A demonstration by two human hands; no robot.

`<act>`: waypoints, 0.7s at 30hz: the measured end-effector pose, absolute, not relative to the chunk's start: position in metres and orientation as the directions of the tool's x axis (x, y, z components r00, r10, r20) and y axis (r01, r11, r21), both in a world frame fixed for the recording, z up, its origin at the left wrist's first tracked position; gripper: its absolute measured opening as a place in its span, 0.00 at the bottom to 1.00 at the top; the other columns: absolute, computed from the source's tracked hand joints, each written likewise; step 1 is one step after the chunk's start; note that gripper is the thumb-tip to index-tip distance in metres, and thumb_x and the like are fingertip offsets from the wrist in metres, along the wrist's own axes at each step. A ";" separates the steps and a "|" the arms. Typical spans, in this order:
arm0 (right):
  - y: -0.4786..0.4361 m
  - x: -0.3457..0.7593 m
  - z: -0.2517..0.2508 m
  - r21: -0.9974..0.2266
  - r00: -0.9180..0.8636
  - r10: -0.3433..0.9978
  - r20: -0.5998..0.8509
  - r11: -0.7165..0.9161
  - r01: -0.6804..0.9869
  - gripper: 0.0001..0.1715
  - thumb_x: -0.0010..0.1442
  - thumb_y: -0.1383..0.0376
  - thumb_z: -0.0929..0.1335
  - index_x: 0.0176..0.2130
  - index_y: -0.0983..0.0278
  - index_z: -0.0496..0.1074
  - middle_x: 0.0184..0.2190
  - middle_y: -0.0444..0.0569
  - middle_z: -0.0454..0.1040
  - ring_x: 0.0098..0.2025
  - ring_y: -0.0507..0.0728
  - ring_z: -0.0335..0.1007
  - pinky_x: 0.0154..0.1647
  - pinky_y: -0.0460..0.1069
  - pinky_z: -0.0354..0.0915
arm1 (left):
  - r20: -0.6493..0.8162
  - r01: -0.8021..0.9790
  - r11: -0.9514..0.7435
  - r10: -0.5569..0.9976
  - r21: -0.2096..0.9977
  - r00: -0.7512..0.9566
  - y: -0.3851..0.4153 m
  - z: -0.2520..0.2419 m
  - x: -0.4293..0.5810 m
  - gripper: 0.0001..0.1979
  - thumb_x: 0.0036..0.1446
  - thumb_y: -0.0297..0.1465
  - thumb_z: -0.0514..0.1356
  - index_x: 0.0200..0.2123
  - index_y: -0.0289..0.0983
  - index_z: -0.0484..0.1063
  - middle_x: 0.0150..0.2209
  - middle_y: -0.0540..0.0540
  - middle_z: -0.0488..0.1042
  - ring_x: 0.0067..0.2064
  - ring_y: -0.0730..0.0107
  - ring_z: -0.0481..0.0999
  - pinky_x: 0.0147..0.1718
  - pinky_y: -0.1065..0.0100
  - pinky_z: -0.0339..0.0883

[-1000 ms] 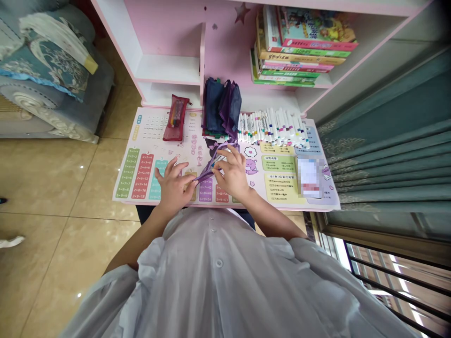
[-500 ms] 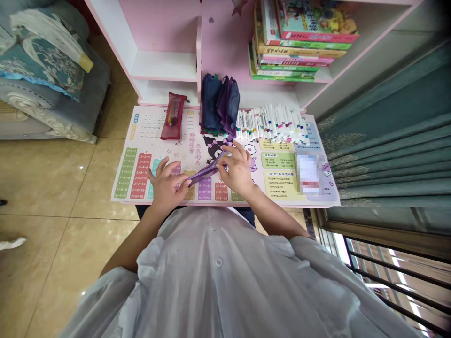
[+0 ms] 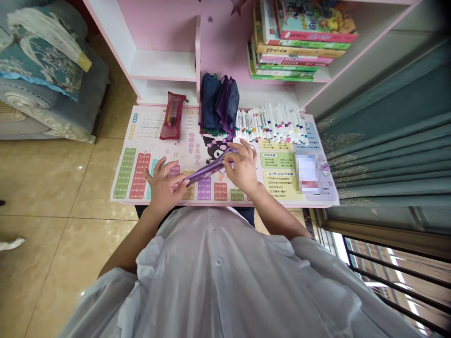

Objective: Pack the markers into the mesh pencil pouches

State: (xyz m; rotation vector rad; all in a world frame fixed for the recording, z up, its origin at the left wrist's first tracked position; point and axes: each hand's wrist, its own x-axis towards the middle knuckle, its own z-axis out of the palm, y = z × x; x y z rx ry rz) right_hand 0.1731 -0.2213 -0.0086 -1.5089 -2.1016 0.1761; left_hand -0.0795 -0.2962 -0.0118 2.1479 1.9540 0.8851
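A purple mesh zipper pouch (image 3: 206,172) is stretched between my hands above the near part of the desk. My left hand (image 3: 165,183) pinches its left end between thumb and forefinger, the other fingers spread. At the opposite end, my right hand (image 3: 243,166) grips the upper edge with closed fingertips. Beyond them lies a stack of dark blue and purple mesh pouches (image 3: 218,103). Many white markers (image 3: 271,123) with coloured ends lie in a pile to its right. A red mesh pouch (image 3: 172,115) with pens or markers inside lies at the left.
The desk mat (image 3: 278,183) is printed with sums and cartoon figures. A blurred-out, phone-like object (image 3: 309,173) lies at its right. Books (image 3: 299,51) are stacked on the pink shelf (image 3: 165,63). A curtain (image 3: 387,136) hangs at the right, and a sofa (image 3: 45,75) stands at the left.
My right hand has moved a little to the right along the pouch, and the pouch's right end now gapes slightly. My left hand has hardly moved.
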 end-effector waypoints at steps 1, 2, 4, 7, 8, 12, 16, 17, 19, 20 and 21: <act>-0.221 0.174 -0.009 -0.396 -0.224 0.910 0.349 0.360 0.844 0.09 0.61 0.65 0.66 0.31 0.60 0.75 0.59 0.54 0.72 0.70 0.73 0.53 0.62 0.72 0.55 | 0.343 0.879 -0.169 0.939 0.447 0.006 -0.296 -0.012 -0.080 0.09 0.59 0.41 0.63 0.30 0.46 0.81 0.55 0.46 0.76 0.66 0.42 0.63 0.65 0.32 0.38; -0.220 0.175 -0.009 -0.387 -0.222 0.912 0.345 0.354 0.852 0.09 0.62 0.65 0.66 0.32 0.60 0.75 0.59 0.54 0.71 0.69 0.73 0.53 0.62 0.72 0.56 | 0.346 0.879 -0.172 0.938 0.444 0.009 -0.296 -0.012 -0.080 0.09 0.59 0.41 0.63 0.30 0.46 0.81 0.55 0.46 0.76 0.66 0.42 0.63 0.65 0.32 0.38; -0.218 0.177 -0.008 -0.367 -0.215 0.921 0.324 0.332 0.869 0.09 0.62 0.65 0.65 0.33 0.60 0.75 0.59 0.55 0.71 0.70 0.73 0.53 0.62 0.71 0.56 | 0.350 0.882 -0.174 0.937 0.439 0.011 -0.296 -0.013 -0.081 0.10 0.59 0.41 0.63 0.31 0.46 0.81 0.55 0.46 0.75 0.66 0.42 0.63 0.66 0.33 0.37; -0.216 0.181 -0.007 -0.352 -0.201 0.939 0.280 0.295 0.888 0.09 0.63 0.64 0.65 0.33 0.61 0.75 0.61 0.56 0.69 0.71 0.73 0.51 0.63 0.71 0.54 | 0.336 0.886 -0.165 0.942 0.432 0.011 -0.296 -0.012 -0.083 0.10 0.60 0.41 0.62 0.31 0.46 0.81 0.56 0.46 0.75 0.67 0.42 0.62 0.66 0.33 0.37; -0.215 0.183 -0.007 -0.354 -0.196 0.942 0.272 0.287 0.890 0.09 0.63 0.64 0.65 0.33 0.61 0.75 0.61 0.56 0.69 0.71 0.73 0.50 0.64 0.71 0.54 | 0.326 0.888 -0.159 0.945 0.431 0.011 -0.296 -0.011 -0.083 0.10 0.60 0.41 0.62 0.32 0.46 0.81 0.56 0.46 0.75 0.67 0.42 0.62 0.66 0.33 0.37; -0.212 0.187 -0.010 -0.382 -0.163 0.938 0.305 0.278 0.881 0.08 0.61 0.65 0.66 0.32 0.61 0.74 0.60 0.55 0.70 0.71 0.73 0.51 0.64 0.71 0.54 | 0.303 0.892 -0.136 0.953 0.432 -0.001 -0.297 -0.008 -0.083 0.09 0.59 0.40 0.62 0.32 0.45 0.81 0.57 0.46 0.74 0.68 0.42 0.61 0.65 0.33 0.37; -0.209 0.191 -0.014 -0.394 -0.146 0.921 0.362 0.293 0.871 0.07 0.60 0.65 0.66 0.30 0.60 0.73 0.58 0.55 0.71 0.70 0.73 0.53 0.62 0.72 0.55 | 0.301 0.891 -0.131 0.953 0.435 -0.007 -0.297 -0.007 -0.082 0.08 0.59 0.39 0.63 0.32 0.45 0.81 0.57 0.45 0.75 0.68 0.43 0.61 0.65 0.33 0.37; -0.209 0.192 -0.014 -0.395 -0.142 0.919 0.369 0.293 0.871 0.08 0.60 0.65 0.66 0.30 0.60 0.73 0.58 0.55 0.72 0.69 0.73 0.54 0.62 0.72 0.55 | 0.299 0.890 -0.130 0.954 0.437 -0.007 -0.297 -0.007 -0.083 0.08 0.59 0.39 0.63 0.32 0.45 0.81 0.57 0.45 0.75 0.68 0.43 0.61 0.65 0.33 0.37; -0.207 0.194 -0.014 -0.398 -0.130 0.919 0.371 0.284 0.872 0.08 0.60 0.65 0.66 0.30 0.60 0.73 0.57 0.55 0.72 0.69 0.73 0.54 0.61 0.72 0.56 | 0.292 0.890 -0.123 0.956 0.438 -0.011 -0.297 -0.007 -0.084 0.08 0.59 0.39 0.63 0.32 0.45 0.81 0.57 0.45 0.74 0.68 0.42 0.61 0.65 0.33 0.37; -0.207 0.195 -0.014 -0.399 -0.125 0.920 0.370 0.279 0.874 0.08 0.60 0.65 0.66 0.30 0.60 0.73 0.57 0.55 0.72 0.69 0.73 0.54 0.61 0.72 0.56 | 0.290 0.891 -0.119 0.957 0.438 -0.015 -0.297 -0.008 -0.085 0.08 0.58 0.39 0.63 0.33 0.45 0.82 0.57 0.45 0.74 0.68 0.42 0.60 0.65 0.33 0.37; -0.206 0.196 -0.014 -0.400 -0.121 0.922 0.369 0.275 0.874 0.08 0.60 0.65 0.66 0.30 0.60 0.73 0.58 0.55 0.72 0.69 0.73 0.54 0.61 0.72 0.56 | 0.288 0.891 -0.114 0.957 0.438 -0.019 -0.297 -0.008 -0.085 0.07 0.58 0.39 0.64 0.33 0.45 0.82 0.57 0.45 0.74 0.68 0.42 0.60 0.65 0.32 0.38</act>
